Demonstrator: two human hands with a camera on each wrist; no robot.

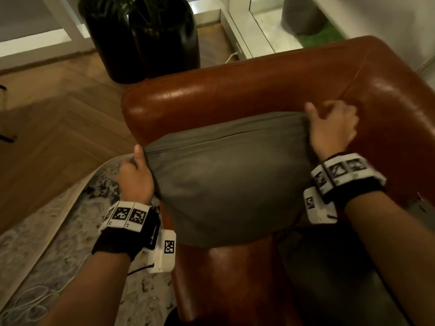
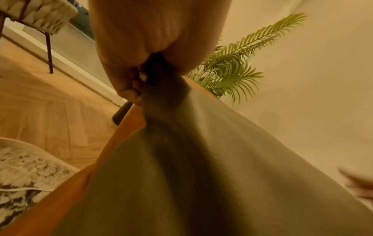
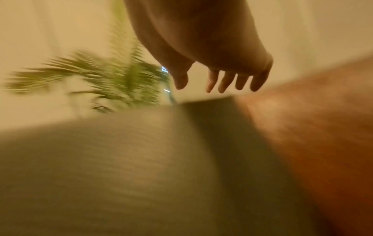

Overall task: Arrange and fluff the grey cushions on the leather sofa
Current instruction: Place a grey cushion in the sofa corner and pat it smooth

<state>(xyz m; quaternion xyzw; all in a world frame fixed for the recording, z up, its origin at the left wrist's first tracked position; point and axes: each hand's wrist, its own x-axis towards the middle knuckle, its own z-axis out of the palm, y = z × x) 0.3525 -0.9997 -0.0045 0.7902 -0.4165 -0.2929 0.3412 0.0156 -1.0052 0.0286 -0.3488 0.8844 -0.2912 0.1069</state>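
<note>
A grey cushion [image 1: 226,184] leans in the corner of the brown leather sofa [image 1: 270,88], against the armrest. My left hand [image 1: 135,175] grips the cushion's left top corner, the fabric bunched in its curled fingers [image 2: 129,89]. My right hand [image 1: 329,123] is at the cushion's right top corner with the fingers [image 3: 228,83] spread and straight, holding nothing; the right wrist view is blurred. The cushion [image 2: 201,183] fills the lower part of the left wrist view, and the cushion [image 3: 101,167] fills the lower left of the right wrist view. A second grey cushion [image 1: 329,278] lies on the seat under my right forearm.
Two tall black planters [image 1: 146,36] with a green palm [image 2: 232,67] stand behind the armrest. Herringbone wood floor [image 1: 47,118] and a patterned rug [image 1: 47,243] lie left of the sofa. A white cable [image 1: 28,302] trails on the rug. A woven chair [image 2: 40,17] stands beyond.
</note>
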